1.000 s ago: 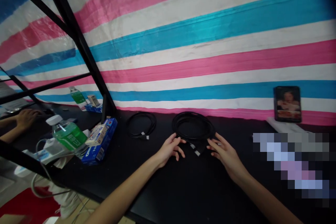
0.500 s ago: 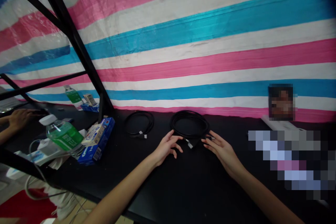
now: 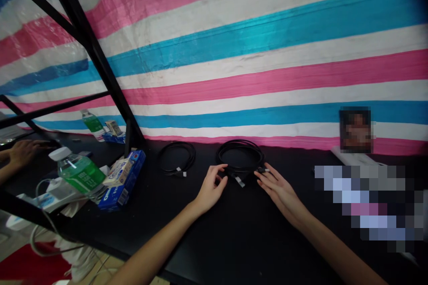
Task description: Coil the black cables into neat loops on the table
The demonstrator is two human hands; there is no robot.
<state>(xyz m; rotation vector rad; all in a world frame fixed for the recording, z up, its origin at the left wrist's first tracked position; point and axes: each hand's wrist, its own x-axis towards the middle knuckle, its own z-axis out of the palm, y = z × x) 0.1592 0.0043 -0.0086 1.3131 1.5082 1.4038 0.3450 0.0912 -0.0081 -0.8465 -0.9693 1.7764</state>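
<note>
A coiled black cable [image 3: 241, 144] lies on the black table, its loops stacked in a ring. Its pale connector [image 3: 240, 181] rests at the ring's near side. My left hand [image 3: 212, 185] is at the coil's near left edge, thumb and curved fingers apart, nothing seen between them. On the other side, my right hand [image 3: 277, 186] has its fingers stretched out beside the coil. A second, dark cable end [image 3: 264, 170] lies against those fingers; whether they press on it is hard to see. Farther left sits a smaller black cable coil [image 3: 193, 156] with two pale connectors, untouched.
A blue box [image 3: 115, 197] with a cream carton [image 3: 117, 171] on it and a green-labelled bottle [image 3: 82, 173] stand at left, near a white power strip [image 3: 55, 197]. A black metal frame [image 3: 110, 71] rises there. Another person's hand [image 3: 25, 153] is far left. Blurred-out items lie right.
My left hand's fingers have curled, and its thumb and index have come nearer each other at the coil. My right hand has shifted slightly, its fingers straighter beside the cable end.
</note>
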